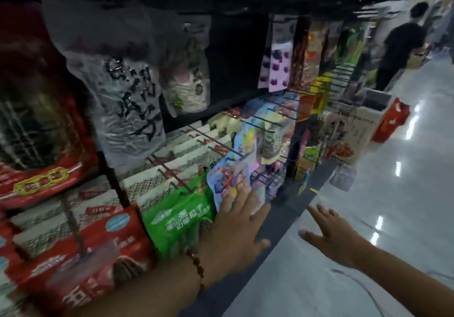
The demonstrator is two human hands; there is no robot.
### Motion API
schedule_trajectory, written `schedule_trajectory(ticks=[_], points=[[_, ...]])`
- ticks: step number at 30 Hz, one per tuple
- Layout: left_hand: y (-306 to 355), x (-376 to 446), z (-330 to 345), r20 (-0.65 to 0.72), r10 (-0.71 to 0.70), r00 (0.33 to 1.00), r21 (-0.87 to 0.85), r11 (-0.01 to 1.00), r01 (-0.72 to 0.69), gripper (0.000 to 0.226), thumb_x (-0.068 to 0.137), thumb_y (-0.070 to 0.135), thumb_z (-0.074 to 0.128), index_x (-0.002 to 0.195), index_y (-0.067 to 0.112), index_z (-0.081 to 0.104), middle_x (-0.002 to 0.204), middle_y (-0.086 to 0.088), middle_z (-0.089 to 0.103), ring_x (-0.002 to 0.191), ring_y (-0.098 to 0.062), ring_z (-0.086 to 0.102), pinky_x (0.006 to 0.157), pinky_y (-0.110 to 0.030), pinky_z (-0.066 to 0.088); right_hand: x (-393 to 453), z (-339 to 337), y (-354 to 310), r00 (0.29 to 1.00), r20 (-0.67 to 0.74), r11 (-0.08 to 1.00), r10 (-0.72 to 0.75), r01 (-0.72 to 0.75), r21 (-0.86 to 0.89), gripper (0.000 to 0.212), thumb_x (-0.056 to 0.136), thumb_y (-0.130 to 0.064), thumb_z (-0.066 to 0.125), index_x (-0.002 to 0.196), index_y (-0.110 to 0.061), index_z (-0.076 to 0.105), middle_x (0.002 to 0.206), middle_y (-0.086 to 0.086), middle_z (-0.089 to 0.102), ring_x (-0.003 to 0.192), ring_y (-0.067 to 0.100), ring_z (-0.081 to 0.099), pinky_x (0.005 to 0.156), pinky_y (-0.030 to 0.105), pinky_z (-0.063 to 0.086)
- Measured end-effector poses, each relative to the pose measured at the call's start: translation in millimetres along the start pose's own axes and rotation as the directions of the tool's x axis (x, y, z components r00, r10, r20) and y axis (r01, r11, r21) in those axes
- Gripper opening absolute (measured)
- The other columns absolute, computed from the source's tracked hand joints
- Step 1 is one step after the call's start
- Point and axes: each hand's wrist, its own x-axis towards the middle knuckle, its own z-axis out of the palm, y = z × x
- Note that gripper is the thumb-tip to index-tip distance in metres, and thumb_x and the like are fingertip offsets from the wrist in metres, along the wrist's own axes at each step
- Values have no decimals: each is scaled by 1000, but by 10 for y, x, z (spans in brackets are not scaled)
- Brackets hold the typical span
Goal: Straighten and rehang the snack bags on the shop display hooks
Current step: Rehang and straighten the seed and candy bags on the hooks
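Snack bags hang on black display hooks [216,142] along a dark shop rack. A colourful blue and pink bag [233,171] hangs low on the rack, with a green bag [179,220] beside it on the left. My left hand [235,225], with a bead bracelet on the wrist, reaches out with straight fingers; its fingertips lie against the lower edge of the colourful bag. My right hand [329,238] is spread in the air over the floor and holds nothing. The frame is blurred by motion.
Red bags [81,255] and white bags [186,154] fill the lower left hooks; grey [127,100] and purple bags [277,56] hang higher. A person in dark clothes [400,43] stands down the glossy aisle [393,193]. A red bag [390,120] and cartons stand on the floor.
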Motion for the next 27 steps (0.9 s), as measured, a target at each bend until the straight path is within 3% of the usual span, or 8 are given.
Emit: schedule_trajectory(ticks=[2,4,7,10,16,20,24,27], points=[[-125,-101,-49,-28,-93,995,12,996,94,71,92,61,35,154,25,29,163,-6,14,150,-30,11,118,-57,20,180,-44,-87,991,20,987,-131,128,95,94,78,-79,26,155,-27,9,163,-4,9,148,19,14,117,31,21],[-294,-265,-46,57,-183,981,-7,983,184,69,98,55,37,156,27,14,163,-3,-5,150,-26,-7,120,-53,0,315,-49,-328,952,69,943,-298,283,175,81,84,-65,49,151,-37,14,156,-19,10,149,12,11,116,27,22],[-499,-628,-30,37,-330,943,86,942,326,64,90,54,37,147,26,41,155,-10,38,141,-32,39,113,-51,24,511,41,-740,850,105,839,-517,478,260,90,63,-92,41,142,-62,10,151,-32,2,148,4,0,117,36,27],[-595,-978,51,79,-443,893,115,894,433,67,86,55,33,143,23,47,149,-14,46,135,-34,47,109,-52,35,576,112,-1126,740,183,762,-647,618,194,78,71,-87,29,138,-64,-5,146,-41,-21,134,-10,-32,121,38,10],[-585,-1286,172,-3,-503,864,106,859,500,68,87,54,38,147,20,41,157,-18,32,144,-35,31,113,-58,29,301,172,-1708,669,89,674,-738,732,93,70,91,-67,35,138,-55,-16,149,-29,-30,138,-1,-33,115,27,-11],[-545,-1432,247,-31,-527,849,95,844,528,73,87,52,51,150,20,33,161,-17,21,147,-38,23,114,-57,30,174,199,-1820,660,35,661,-750,749,41,83,79,-81,21,147,-47,-13,154,-21,-27,143,6,-27,113,26,-11],[-422,-1618,239,29,-601,799,117,796,594,71,84,53,45,146,19,41,156,-17,33,141,-37,37,109,-56,38,71,285,-1913,584,102,588,-805,809,5,79,90,-73,26,149,-43,-16,153,-21,-32,142,9,-31,114,29,-14],[-353,-1774,273,44,-717,696,169,691,702,69,84,53,40,143,18,45,149,-18,44,133,-38,48,104,-56,44,89,309,-2034,498,166,499,-851,866,-35,83,85,-75,21,150,-41,-18,150,-21,-36,141,9,-34,111,33,-21]])
